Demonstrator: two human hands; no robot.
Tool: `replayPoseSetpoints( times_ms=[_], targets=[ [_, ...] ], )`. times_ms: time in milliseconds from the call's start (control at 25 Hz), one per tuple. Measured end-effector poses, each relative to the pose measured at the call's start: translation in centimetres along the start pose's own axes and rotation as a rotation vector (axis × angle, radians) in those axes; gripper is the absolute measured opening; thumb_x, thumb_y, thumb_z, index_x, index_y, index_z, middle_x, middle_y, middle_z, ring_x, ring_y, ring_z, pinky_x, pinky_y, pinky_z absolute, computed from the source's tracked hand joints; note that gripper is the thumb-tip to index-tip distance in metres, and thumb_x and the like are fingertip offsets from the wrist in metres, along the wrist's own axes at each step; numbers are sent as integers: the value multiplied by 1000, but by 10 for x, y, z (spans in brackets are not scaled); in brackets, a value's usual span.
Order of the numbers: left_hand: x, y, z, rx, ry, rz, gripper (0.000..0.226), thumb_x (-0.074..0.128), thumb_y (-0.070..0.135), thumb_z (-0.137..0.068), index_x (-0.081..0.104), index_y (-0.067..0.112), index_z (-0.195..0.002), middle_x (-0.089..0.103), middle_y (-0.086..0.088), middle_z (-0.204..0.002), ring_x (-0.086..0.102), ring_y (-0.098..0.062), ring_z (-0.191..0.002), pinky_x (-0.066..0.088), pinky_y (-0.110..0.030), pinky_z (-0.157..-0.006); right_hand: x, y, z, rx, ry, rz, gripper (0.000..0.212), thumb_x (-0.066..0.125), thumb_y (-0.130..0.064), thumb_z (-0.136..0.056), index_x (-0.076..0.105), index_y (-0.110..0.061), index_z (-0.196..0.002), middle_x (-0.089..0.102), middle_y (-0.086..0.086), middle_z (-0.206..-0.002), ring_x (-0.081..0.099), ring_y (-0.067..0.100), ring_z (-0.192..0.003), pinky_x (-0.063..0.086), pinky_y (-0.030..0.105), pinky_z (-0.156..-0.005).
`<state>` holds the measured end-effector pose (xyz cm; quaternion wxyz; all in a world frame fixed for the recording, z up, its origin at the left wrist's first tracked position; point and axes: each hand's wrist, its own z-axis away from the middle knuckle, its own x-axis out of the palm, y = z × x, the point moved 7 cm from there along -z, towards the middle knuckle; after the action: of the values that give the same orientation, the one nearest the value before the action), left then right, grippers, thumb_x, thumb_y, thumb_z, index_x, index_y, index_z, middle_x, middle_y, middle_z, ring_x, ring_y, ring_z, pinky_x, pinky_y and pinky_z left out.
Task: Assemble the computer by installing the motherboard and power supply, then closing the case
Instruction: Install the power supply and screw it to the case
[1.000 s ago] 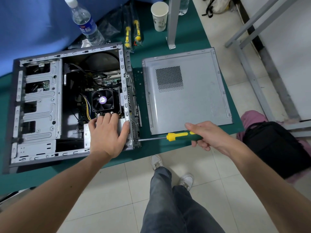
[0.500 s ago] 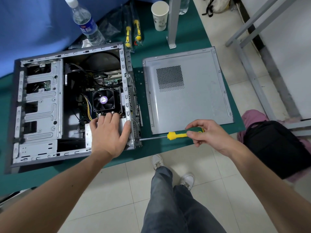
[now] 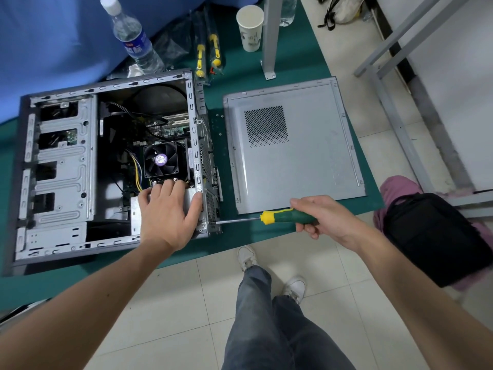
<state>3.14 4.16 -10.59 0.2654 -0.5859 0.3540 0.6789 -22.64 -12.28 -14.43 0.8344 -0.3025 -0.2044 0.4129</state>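
Head view: a person stands at a green counter over an open computer case lying on its side.
Step in hand: by the look of it, screwing the power supply to the case's rear wall; the motherboard and its cooler fan already sit inside.
Left grip: the left hand lies flat, fingers straight, pressing the power supply at the case's 5 o'clock corner, thumb against the rear frame.
Right grip: the right hand is curled round the green-and-yellow handle of a screwdriver, whose tip meets the rear wall from 3 o'clock.
Side panel: the side panel lies flat at 3 o'clock of the case, well apart from it and not yet fitted.
Next move: likely turning the driver while the left hand steadies the supply; the shaft must stay level and square on the screw, which is too small to make out.
Elsewhere: a water bottle, a paper cup and spare screwdrivers at 12 o'clock.
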Motion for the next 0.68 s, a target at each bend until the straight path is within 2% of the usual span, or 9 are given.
replayPoseSetpoints(
  times_ms=[80, 200, 320, 400, 520, 600, 680],
  targets=[
    [0, 0, 1, 2, 5, -1, 42, 22, 55, -98, 41, 21, -83, 44, 3, -82, 39, -20, -81, 27, -45, -95, -2, -1, -2, -6, -4, 6, 33, 59, -39, -96, 68, -11, -83, 66, 14, -69, 45, 15, -50, 41, 24, -46],
    [-1, 0, 1, 11, 3, -5, 40, 23, 54, -98, 39, 21, -82, 43, 3, -81, 39, -21, -81, 28, -45, -93, -4, -1, -5, -36, 5, 17, 31, 61, -41, -93, 68, -12, -84, 67, 14, -69, 46, 13, -49, 42, 23, -46],
    [-2, 2, 2, 13, -8, -17, 40, 23, 53, -98, 38, 20, -81, 43, 2, -81, 39, -22, -80, 28, -45, -91, -22, -4, -8, -70, 123, -19, 24, 63, -36, -93, 71, -17, -80, 68, 13, -71, 48, 13, -51, 44, 23, -48],
    [-4, 3, 2, 23, -16, -30, 41, 23, 54, -98, 37, 20, -79, 43, 3, -80, 39, -21, -79, 28, -43, -88, -34, -6, -10, -59, 159, -115, 23, 63, -35, -94, 70, -15, -87, 70, 14, -77, 53, 16, -56, 47, 25, -52],
    [-1, 2, -18, 81, -121, -36, 56, 14, 63, -95, 40, 19, -72, 45, 4, -72, 46, -21, -71, 32, -36, -68, -21, -12, -18, 0, 53, -285, 30, 70, -34, -83, 66, -11, -102, 73, 17, -88, 66, 20, -68, 54, 27, -62],
    [2, -3, -44, 17, -237, 75, 76, 3, 74, -91, 45, 16, -64, 51, 2, -63, 52, -20, -62, 33, -31, -55, 1, -25, -34, 23, -43, -256, 29, 73, -18, -84, 63, -10, -110, 74, 16, -94, 72, 26, -82, 57, 29, -69],
    [10, -11, -64, -92, -361, 167, 85, -1, 81, -87, 42, 15, -57, 51, -1, -54, 53, -20, -54, 41, -29, -55, 19, -46, -62, 26, -25, -151, 17, 63, 3, -86, 62, -9, -98, 73, 13, -87, 72, 27, -85, 58, 31, -74]
  ],
)
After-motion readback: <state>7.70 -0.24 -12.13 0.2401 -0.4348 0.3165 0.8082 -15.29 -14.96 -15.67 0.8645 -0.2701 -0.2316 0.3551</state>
